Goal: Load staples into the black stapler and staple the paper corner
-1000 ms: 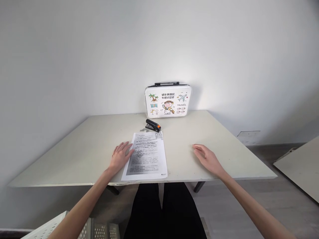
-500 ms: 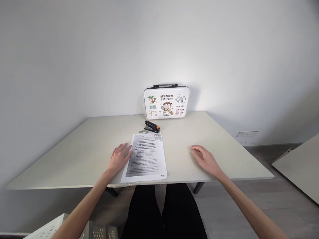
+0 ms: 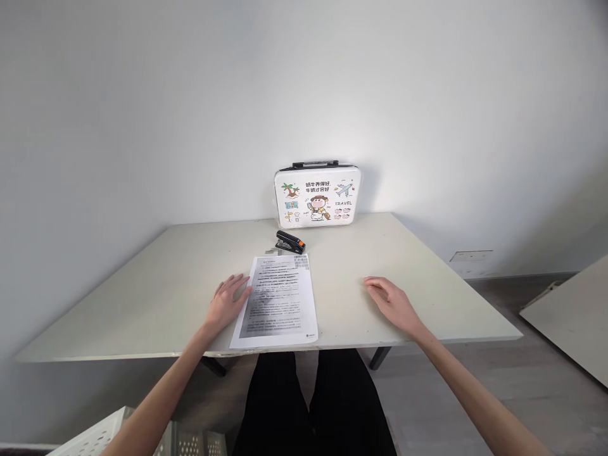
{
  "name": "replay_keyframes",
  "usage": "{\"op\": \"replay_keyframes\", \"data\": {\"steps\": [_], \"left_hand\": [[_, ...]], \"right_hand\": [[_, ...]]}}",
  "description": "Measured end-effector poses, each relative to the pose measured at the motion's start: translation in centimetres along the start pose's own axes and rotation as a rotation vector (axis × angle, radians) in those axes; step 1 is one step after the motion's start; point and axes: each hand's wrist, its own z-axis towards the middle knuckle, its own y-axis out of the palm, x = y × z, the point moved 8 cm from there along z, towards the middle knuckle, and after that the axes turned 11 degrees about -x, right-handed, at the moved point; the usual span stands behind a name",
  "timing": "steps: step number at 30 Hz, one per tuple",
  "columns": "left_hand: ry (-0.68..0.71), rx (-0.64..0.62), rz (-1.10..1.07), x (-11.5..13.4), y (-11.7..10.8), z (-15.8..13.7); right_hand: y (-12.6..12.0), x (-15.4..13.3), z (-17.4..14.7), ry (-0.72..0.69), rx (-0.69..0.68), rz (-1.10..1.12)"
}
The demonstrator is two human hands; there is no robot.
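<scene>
Printed paper [image 3: 280,297] lies near the front edge of the pale table [image 3: 346,278]; whether it is one sheet or more I cannot tell. My left hand [image 3: 228,301] rests flat beside its left edge, fingers stretched out, the thumb touching or just over the margin. Just beyond the paper's top edge lies a black stapler [image 3: 290,242] with an orange part, and a small grey piece [image 3: 270,251] sits next to it. To the right of the paper, my right hand [image 3: 392,304] rests on the table with fingers loosely extended, holding nothing.
A white case [image 3: 317,197] with cartoon prints and a black handle stands upright at the table's back, against the wall. White perforated baskets [image 3: 190,443] are on the floor at lower left. Another pale surface [image 3: 574,316] is at the right.
</scene>
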Motion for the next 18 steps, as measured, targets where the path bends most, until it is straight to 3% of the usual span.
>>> {"op": "replay_keyframes", "data": {"steps": [12, 18], "left_hand": [[-0.019, -0.035, -0.007, 0.3, -0.2, -0.2], [-0.030, 0.058, -0.002, 0.2, -1.2, 0.7]], "right_hand": [[0.0, 0.1, 0.0, -0.008, -0.007, 0.001], [0.0, 0.3, 0.2, 0.000, -0.013, -0.005]]}}
